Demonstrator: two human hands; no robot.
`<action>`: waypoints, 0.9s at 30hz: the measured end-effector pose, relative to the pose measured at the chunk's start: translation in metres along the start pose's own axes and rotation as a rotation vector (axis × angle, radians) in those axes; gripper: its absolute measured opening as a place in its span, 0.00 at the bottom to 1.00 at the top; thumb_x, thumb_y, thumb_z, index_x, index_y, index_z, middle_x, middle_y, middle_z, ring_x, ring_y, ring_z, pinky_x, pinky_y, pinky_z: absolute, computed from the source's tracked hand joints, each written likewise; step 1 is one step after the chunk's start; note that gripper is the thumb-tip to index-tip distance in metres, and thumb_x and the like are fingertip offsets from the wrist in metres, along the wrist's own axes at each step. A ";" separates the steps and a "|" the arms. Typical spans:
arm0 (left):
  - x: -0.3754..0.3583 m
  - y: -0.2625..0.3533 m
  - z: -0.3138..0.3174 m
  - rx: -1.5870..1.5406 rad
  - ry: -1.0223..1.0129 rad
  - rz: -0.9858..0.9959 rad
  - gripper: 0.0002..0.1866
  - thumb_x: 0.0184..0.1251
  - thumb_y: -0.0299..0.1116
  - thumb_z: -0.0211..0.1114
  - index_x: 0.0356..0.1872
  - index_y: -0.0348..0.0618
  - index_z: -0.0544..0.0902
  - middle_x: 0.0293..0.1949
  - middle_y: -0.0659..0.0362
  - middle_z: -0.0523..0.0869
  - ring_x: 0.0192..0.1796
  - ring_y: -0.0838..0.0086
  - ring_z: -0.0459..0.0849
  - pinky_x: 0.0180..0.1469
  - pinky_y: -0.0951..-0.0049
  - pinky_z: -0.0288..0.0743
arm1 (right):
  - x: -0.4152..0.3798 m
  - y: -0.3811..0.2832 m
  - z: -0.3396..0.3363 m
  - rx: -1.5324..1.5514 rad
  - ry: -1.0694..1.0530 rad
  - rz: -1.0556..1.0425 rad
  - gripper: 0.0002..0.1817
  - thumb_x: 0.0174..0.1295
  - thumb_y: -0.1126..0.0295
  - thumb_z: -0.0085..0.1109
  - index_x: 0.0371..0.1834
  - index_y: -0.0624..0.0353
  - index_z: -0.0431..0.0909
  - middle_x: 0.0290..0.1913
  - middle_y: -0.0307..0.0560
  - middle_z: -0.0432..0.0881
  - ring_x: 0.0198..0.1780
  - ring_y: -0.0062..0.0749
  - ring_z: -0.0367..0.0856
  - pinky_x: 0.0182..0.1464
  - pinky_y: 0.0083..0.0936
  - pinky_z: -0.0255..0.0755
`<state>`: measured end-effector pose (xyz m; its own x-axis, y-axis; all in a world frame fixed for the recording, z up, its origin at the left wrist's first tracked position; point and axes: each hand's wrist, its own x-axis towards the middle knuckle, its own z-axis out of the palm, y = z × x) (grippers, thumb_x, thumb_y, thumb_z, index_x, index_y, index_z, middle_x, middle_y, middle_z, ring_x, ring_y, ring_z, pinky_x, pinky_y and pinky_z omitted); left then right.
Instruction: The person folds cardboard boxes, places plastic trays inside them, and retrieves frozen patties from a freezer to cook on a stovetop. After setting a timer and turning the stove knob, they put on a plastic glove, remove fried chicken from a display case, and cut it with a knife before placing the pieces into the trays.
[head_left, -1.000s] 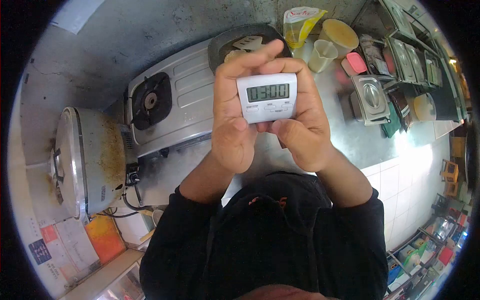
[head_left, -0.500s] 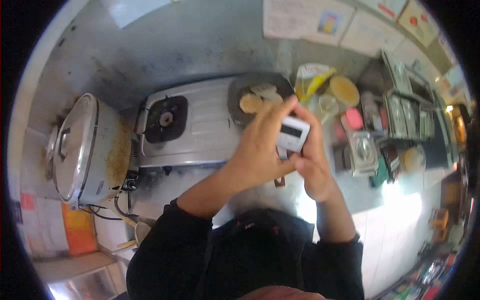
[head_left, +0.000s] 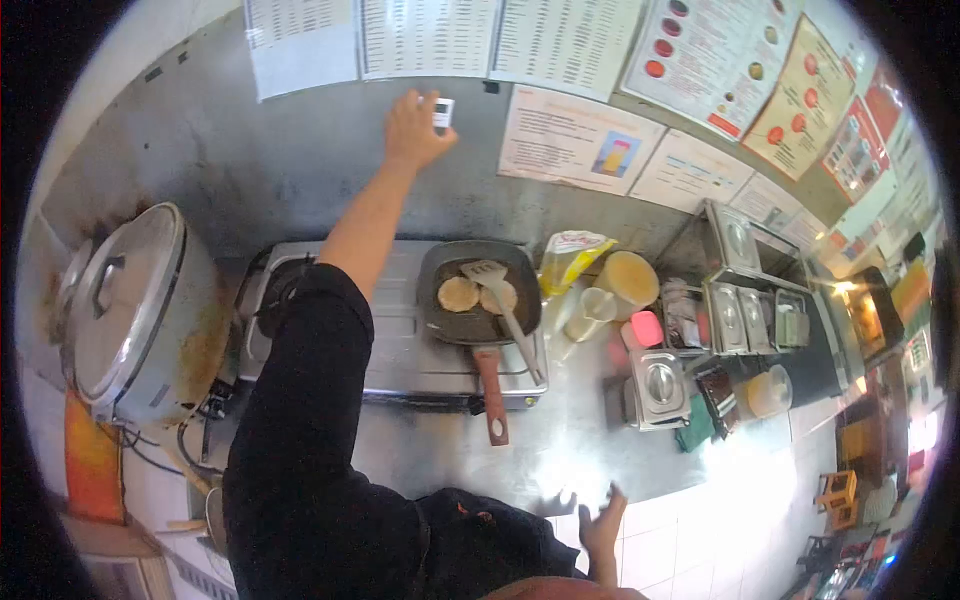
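My left hand (head_left: pixel 415 132) reaches up to the metal wall, its fingers gripping a small white digital timer (head_left: pixel 443 113) by the side. The timer is at the wall, just below the posted sheets. Low on the right, my right hand (head_left: pixel 602 526) hangs near the counter's front edge, fingers apart and holding nothing. Between them, a square frying pan (head_left: pixel 462 328) sits on the right side of the gas stove (head_left: pixel 390 345), its brown handle toward me. Two round, pale brown patties (head_left: pixel 459 294) lie in it, with a slotted spatula (head_left: pixel 515 325) resting across one.
A large rice cooker (head_left: pixel 150 310) stands left of the stove. Right of the pan are a yellow-and-white bag (head_left: pixel 572 262), a clear jug (head_left: pixel 590 313), a round tub (head_left: pixel 628 280), a pink container (head_left: pixel 642 330) and lidded steel pans (head_left: pixel 660 385). Printed sheets (head_left: pixel 425 38) cover the upper wall.
Both hands were together around the timer over the pan. My left hand has carried it up to the wall; my right hand has let go and dropped low. The view has shifted upward.
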<state>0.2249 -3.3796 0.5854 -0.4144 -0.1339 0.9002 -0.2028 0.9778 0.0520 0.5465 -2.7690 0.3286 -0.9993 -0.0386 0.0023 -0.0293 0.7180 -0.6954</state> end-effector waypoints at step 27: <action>-0.262 0.141 -0.213 -0.301 -0.788 -0.506 0.34 0.66 0.55 0.66 0.62 0.37 0.76 0.57 0.50 0.81 0.57 0.63 0.80 0.60 0.64 0.72 | -0.059 0.241 -0.058 -0.056 0.141 0.197 0.33 0.55 0.75 0.68 0.66 0.62 0.67 0.58 0.54 0.71 0.52 0.44 0.72 0.49 0.35 0.72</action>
<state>0.4937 -3.1727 0.4488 -0.8363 -0.5103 0.2005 -0.3303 0.7607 0.5588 0.5969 -2.5538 0.2025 -0.9793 0.2004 -0.0269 0.1693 0.7398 -0.6512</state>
